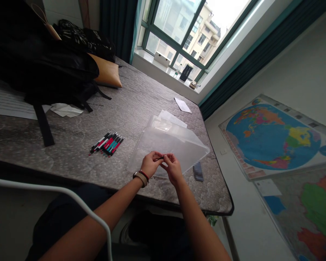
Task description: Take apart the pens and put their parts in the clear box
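My left hand (150, 163), with a watch and bands at its wrist, pinches one end of a thin dark pen-like piece (160, 158). Fingers of my right hand (172, 167) close on its other end, so most of it is hidden. Both hands are just above the near edge of a translucent plastic case (149, 145), whose clear flap stands partly raised. To the left of the hands lies a row of pens (107, 144) in black, red, white and teal, side by side on the quilted grey surface.
Papers (172, 118) lie behind the case, with another white sheet (182, 105) farther back. A blurred dark item (198, 171) rests at the right. A black bag (57, 69) and a tan pouch (108, 72) occupy the far left. A white tube (57, 189) crosses the lower left.
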`<state>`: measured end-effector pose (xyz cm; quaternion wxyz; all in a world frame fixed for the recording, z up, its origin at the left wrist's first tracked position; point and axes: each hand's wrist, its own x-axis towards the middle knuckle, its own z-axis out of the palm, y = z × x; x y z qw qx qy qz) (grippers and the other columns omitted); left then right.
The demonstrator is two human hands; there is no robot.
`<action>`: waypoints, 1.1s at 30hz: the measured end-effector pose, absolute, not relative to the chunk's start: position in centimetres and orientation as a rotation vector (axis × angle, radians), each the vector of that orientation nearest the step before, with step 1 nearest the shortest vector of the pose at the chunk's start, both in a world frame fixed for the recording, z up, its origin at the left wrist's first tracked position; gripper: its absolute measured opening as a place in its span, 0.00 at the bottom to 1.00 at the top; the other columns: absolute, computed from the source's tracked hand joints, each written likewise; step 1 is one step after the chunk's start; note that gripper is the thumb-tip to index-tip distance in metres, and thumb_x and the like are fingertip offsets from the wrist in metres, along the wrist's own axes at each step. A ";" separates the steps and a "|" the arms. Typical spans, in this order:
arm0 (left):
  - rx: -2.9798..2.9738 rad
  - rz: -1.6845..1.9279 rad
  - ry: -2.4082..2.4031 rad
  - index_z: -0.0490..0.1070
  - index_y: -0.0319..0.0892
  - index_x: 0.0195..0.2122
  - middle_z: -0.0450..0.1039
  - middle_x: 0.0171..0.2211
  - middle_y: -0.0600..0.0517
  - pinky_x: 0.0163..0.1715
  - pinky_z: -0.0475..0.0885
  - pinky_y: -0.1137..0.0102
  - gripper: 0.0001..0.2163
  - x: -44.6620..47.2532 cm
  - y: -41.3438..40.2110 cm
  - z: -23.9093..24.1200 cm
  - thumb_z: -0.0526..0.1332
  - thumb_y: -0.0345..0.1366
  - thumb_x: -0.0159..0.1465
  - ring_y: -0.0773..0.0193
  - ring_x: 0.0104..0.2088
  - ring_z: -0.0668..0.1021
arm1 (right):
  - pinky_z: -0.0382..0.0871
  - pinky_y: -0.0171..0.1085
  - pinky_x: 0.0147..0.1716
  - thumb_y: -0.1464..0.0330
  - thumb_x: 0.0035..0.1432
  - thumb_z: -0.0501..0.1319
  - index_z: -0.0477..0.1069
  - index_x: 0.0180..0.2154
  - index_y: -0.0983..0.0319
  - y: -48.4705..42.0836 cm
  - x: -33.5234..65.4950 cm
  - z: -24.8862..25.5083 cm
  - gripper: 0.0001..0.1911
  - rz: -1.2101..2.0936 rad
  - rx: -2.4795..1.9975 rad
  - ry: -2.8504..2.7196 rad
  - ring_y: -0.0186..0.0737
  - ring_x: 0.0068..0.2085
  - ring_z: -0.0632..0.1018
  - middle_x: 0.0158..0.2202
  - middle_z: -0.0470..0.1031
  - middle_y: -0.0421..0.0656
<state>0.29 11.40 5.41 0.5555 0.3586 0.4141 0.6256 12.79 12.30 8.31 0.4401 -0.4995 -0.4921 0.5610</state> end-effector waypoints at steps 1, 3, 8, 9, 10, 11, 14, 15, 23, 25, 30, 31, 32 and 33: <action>0.899 1.468 1.012 0.74 0.42 0.31 0.80 0.32 0.48 0.36 0.74 0.68 0.09 0.0 11.5 5.5 0.71 0.34 0.50 0.58 0.36 0.81 | 0.73 0.39 0.38 0.57 0.55 0.63 0.65 0.36 0.58 12.5 13.2 8.6 0.14 1.306 -1.294 -1.370 0.40 0.40 0.77 0.39 0.74 0.42; 1.018 1.450 1.062 0.76 0.44 0.28 0.80 0.30 0.50 0.35 0.74 0.68 0.06 -0.6 11.7 5.7 0.71 0.34 0.49 0.58 0.33 0.81 | 0.70 0.37 0.35 0.57 0.57 0.61 0.65 0.35 0.59 12.9 13.9 9.3 0.13 1.064 -1.383 -1.725 0.39 0.36 0.76 0.34 0.74 0.41; 1.235 1.415 1.078 0.78 0.48 0.26 0.80 0.27 0.53 0.37 0.73 0.68 0.04 -2.0 11.9 6.5 0.69 0.32 0.49 0.58 0.32 0.80 | 0.65 0.35 0.35 0.60 0.67 0.50 0.66 0.31 0.59 13.3 14.7 10.5 0.15 0.681 -1.402 -2.251 0.37 0.32 0.76 0.28 0.75 0.39; 1.261 1.410 1.081 0.78 0.48 0.27 0.80 0.27 0.53 0.37 0.73 0.69 0.04 -2.1 11.9 6.6 0.69 0.32 0.49 0.58 0.32 0.79 | 0.65 0.35 0.35 0.60 0.68 0.48 0.66 0.30 0.59 13.2 14.6 10.5 0.17 0.678 -1.420 -2.272 0.36 0.31 0.76 0.27 0.75 0.39; 1.288 1.403 1.085 0.78 0.49 0.27 0.80 0.28 0.53 0.37 0.73 0.69 0.04 -2.2 11.9 6.6 0.69 0.32 0.50 0.59 0.31 0.79 | 0.65 0.34 0.34 0.59 0.69 0.46 0.67 0.30 0.59 13.0 14.6 10.4 0.19 0.693 -1.444 -2.274 0.36 0.29 0.76 0.25 0.74 0.39; 1.312 1.395 1.088 0.79 0.49 0.28 0.80 0.28 0.53 0.37 0.72 0.69 0.05 -2.2 11.8 6.6 0.68 0.32 0.50 0.59 0.31 0.79 | 0.65 0.33 0.33 0.58 0.70 0.44 0.67 0.30 0.59 12.8 14.6 10.3 0.21 0.718 -1.469 -2.263 0.35 0.28 0.76 0.24 0.74 0.39; 1.305 1.373 1.086 0.79 0.49 0.30 0.80 0.29 0.52 0.38 0.72 0.69 0.06 -2.0 11.7 6.4 0.68 0.32 0.50 0.59 0.33 0.80 | 0.66 0.33 0.31 0.56 0.70 0.44 0.69 0.35 0.59 12.0 14.7 10.1 0.20 0.763 -1.487 -2.239 0.34 0.26 0.76 0.26 0.76 0.39; 1.286 1.366 1.081 0.79 0.49 0.30 0.80 0.30 0.52 0.39 0.72 0.69 0.07 -1.9 11.7 6.3 0.69 0.32 0.49 0.58 0.34 0.80 | 0.66 0.33 0.31 0.56 0.69 0.46 0.69 0.37 0.59 11.8 14.9 10.0 0.18 0.746 -1.475 -2.250 0.35 0.27 0.77 0.28 0.76 0.39; 1.458 1.377 1.092 0.79 0.50 0.34 0.80 0.29 0.53 0.41 0.72 0.68 0.11 -1.6 11.6 6.0 0.68 0.28 0.49 0.58 0.33 0.80 | 0.66 0.32 0.26 0.50 0.67 0.44 0.70 0.31 0.60 11.3 15.6 8.8 0.27 1.061 -1.495 -2.056 0.35 0.22 0.75 0.19 0.72 0.38; 1.502 1.353 1.094 0.79 0.50 0.35 0.80 0.29 0.53 0.39 0.72 0.69 0.12 -1.6 11.6 5.9 0.68 0.28 0.50 0.58 0.34 0.80 | 0.65 0.32 0.23 0.49 0.65 0.48 0.69 0.32 0.60 11.3 15.7 8.6 0.24 1.074 -1.484 -1.978 0.34 0.21 0.75 0.21 0.73 0.38; 1.514 1.315 1.025 0.78 0.49 0.36 0.80 0.30 0.53 0.36 0.72 0.69 0.12 -1.2 11.5 5.7 0.68 0.28 0.51 0.58 0.34 0.81 | 0.64 0.32 0.27 0.51 0.65 0.51 0.67 0.28 0.59 11.0 16.1 8.8 0.22 0.854 -1.475 -2.017 0.34 0.24 0.74 0.21 0.72 0.37; 1.505 1.327 1.020 0.78 0.49 0.36 0.80 0.30 0.53 0.37 0.72 0.69 0.12 -1.2 11.5 5.8 0.68 0.28 0.52 0.58 0.34 0.81 | 0.63 0.32 0.27 0.51 0.65 0.51 0.66 0.26 0.59 10.9 16.1 8.8 0.23 0.866 -1.484 -2.007 0.34 0.23 0.73 0.19 0.70 0.37; 1.492 1.337 1.015 0.78 0.49 0.37 0.80 0.30 0.52 0.37 0.72 0.69 0.12 -1.1 11.4 5.9 0.68 0.28 0.52 0.58 0.35 0.81 | 0.63 0.33 0.26 0.50 0.65 0.50 0.66 0.25 0.59 10.9 16.1 8.7 0.24 0.917 -1.489 -1.972 0.34 0.22 0.71 0.18 0.69 0.37; 1.472 1.343 1.007 0.78 0.49 0.38 0.80 0.31 0.52 0.38 0.71 0.69 0.12 -1.0 11.3 6.1 0.68 0.29 0.53 0.58 0.35 0.81 | 0.62 0.33 0.25 0.49 0.64 0.50 0.65 0.24 0.59 10.8 16.1 8.6 0.25 1.008 -1.488 -1.908 0.34 0.20 0.70 0.17 0.68 0.36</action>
